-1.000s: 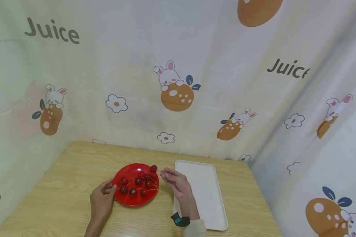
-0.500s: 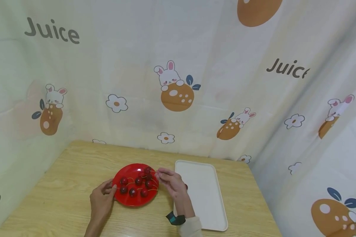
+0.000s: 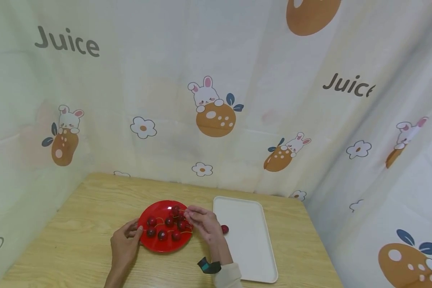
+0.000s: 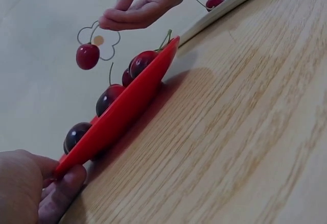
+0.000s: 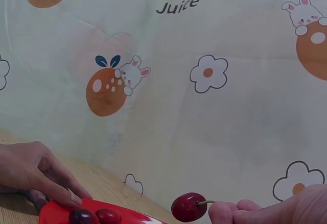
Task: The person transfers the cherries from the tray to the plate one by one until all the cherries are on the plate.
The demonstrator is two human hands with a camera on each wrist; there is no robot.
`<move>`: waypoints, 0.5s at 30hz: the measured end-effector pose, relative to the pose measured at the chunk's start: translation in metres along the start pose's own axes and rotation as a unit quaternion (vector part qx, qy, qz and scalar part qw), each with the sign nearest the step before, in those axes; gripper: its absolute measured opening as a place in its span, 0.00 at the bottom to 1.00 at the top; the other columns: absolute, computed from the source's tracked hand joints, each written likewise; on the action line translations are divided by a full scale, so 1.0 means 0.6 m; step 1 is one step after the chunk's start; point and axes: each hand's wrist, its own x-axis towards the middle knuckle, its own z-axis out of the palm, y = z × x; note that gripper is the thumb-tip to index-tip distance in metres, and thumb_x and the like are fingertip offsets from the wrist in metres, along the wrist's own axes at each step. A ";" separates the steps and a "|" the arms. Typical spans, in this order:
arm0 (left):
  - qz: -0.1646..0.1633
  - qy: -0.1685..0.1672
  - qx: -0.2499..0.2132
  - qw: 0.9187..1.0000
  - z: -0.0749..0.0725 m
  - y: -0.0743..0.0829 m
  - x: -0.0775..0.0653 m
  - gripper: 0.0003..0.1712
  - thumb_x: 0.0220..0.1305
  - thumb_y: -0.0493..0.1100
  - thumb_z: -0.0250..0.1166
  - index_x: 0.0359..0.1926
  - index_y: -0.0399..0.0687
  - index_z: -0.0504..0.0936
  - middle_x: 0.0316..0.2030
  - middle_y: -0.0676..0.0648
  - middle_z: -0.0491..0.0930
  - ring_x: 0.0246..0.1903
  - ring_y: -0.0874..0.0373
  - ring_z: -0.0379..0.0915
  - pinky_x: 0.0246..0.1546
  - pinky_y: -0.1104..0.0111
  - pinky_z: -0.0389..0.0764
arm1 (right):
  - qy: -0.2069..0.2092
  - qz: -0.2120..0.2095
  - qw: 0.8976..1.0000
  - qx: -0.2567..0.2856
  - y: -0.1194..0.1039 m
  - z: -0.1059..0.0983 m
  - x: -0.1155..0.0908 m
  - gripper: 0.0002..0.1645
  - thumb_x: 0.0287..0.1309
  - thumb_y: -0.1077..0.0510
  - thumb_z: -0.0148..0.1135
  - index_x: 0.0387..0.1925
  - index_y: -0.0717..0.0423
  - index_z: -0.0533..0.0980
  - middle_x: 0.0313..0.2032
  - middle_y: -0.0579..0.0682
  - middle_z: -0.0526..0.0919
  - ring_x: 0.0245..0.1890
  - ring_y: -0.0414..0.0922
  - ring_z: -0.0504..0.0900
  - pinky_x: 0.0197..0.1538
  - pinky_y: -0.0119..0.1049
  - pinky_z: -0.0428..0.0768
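A red plate [image 3: 155, 245] bearing several dark red cherries [image 3: 162, 235] rests on the table. My left hand [image 3: 124, 244] grips its left rim, thumb on top and fingers beneath, as the left wrist view shows [image 4: 30, 188]. From the right, my right hand [image 3: 206, 224] reaches over the plate's far right side. Its fingertips pinch the thin stem of a cherry [image 5: 188, 207]. That cherry [image 4: 88, 56] hangs in the air above the others in the left wrist view.
A white rectangular tray [image 3: 250, 256] lies right of the plate, partly behind my right forearm. One cherry [image 3: 225, 229] sits at its left side. The wooden table [image 3: 90, 224] ends at a printed curtain [image 3: 165, 152] behind and at both sides.
My right hand has moved left, carrying the pinched cherry from the plate's right rim inward over the plate. The cherry on the tray has come into view beside the wrist. My left hand keeps its grip.
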 end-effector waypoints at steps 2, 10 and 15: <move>-0.001 0.000 -0.003 1.000 -0.001 -0.001 0.001 0.20 0.76 0.37 0.68 0.65 0.36 0.85 0.50 0.32 0.90 0.33 0.72 0.83 0.30 0.75 0.85 | 0.000 0.000 1.000 -0.005 0.000 0.005 0.001 0.23 0.72 0.77 0.57 0.65 0.84 0.73 0.39 0.51 0.94 0.40 0.41 0.93 0.49 0.32 0.90; 0.001 0.000 -0.003 1.000 -0.001 0.000 0.002 0.20 0.76 0.37 0.68 0.65 0.36 0.85 0.50 0.33 0.90 0.33 0.73 0.83 0.30 0.75 0.85 | 0.003 -0.009 1.000 -0.020 0.002 0.018 0.009 0.23 0.71 0.76 0.60 0.64 0.85 0.73 0.39 0.53 0.94 0.39 0.42 0.93 0.49 0.33 0.90; 0.000 0.001 -0.007 1.000 -0.001 0.002 -0.003 0.20 0.76 0.37 0.68 0.64 0.35 0.85 0.49 0.33 0.90 0.33 0.74 0.82 0.29 0.75 0.84 | 0.011 -0.009 1.000 -0.027 0.005 0.025 0.011 0.23 0.70 0.77 0.61 0.63 0.86 0.74 0.39 0.55 0.94 0.38 0.42 0.93 0.48 0.33 0.91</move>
